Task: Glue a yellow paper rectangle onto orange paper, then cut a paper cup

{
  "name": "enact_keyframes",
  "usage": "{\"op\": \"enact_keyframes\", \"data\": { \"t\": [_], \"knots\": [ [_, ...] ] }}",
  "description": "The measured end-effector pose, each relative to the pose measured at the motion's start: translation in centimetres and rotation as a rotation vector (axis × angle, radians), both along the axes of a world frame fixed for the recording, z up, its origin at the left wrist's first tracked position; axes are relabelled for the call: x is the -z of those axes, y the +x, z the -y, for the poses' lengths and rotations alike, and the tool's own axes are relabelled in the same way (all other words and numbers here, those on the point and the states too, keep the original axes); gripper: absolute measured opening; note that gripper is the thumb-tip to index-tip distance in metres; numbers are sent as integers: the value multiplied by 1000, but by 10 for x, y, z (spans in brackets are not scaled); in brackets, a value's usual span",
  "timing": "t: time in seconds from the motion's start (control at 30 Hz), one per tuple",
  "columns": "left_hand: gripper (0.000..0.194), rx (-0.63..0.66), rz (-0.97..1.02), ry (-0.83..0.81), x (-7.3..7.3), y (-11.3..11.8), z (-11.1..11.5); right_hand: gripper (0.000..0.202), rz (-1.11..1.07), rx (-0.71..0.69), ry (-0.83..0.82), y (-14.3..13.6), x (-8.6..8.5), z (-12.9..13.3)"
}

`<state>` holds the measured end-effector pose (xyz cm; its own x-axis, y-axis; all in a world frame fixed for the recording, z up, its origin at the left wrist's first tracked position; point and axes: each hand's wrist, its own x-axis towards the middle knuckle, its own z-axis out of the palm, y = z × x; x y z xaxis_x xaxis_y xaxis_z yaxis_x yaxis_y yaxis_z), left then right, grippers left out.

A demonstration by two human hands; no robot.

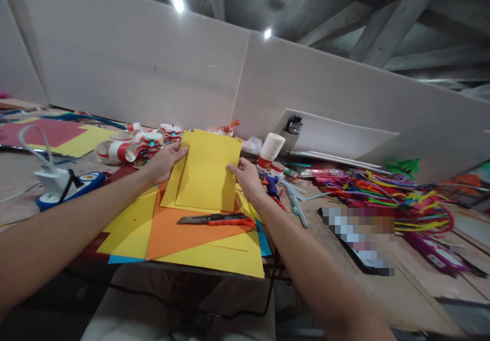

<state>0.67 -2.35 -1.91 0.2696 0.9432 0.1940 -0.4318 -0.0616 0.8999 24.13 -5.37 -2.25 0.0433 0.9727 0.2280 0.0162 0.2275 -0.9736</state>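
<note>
Two yellow paper sheets, one overlapping the other, stand tilted up between my hands. My left hand pinches their left edge, thumb on the front. At the right edge my right hand grips them, its thumb also in front and the other fingers mostly hidden behind. Just below the sheets lies a utility knife with an orange handle, its blade pointing left. It rests on an orange sheet, which lies over larger yellow paper. Blue paper shows at the edges of the pile.
Left are a blue power strip with a white charger and cut paper-cup rings. Right are stacked paper cups, a glue gun, a phone and colourful pipe cleaners. A white partition stands behind.
</note>
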Motion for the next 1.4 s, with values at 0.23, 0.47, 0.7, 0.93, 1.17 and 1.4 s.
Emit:
{"op": "enact_keyframes", "data": {
  "t": [0.23, 0.47, 0.7, 0.93, 1.17, 1.4],
  "knots": [
    [29, 5, 58, 27, -5, 7, 14, 22, 89, 84, 47, -8, 5, -5],
    [45, 22, 10, 80, -9, 11, 25, 21, 127, 74, 74, -15, 1, 0],
    [38, 46, 50, 120, -11, 9, 25, 46, 1, 132, 148, -18, -10, 6],
    [43, 42, 25, 113, -10, 10, 27, 26, -140, -88, 100, -21, -13, 13],
    [40, 103, -79, 42, -2, 9, 23, 29, -186, -103, 129, -19, -20, 14],
    [41, 99, -221, 116, -2, 5, 22, 34, -135, 23, 236, -9, -44, 8]
  ]
}}
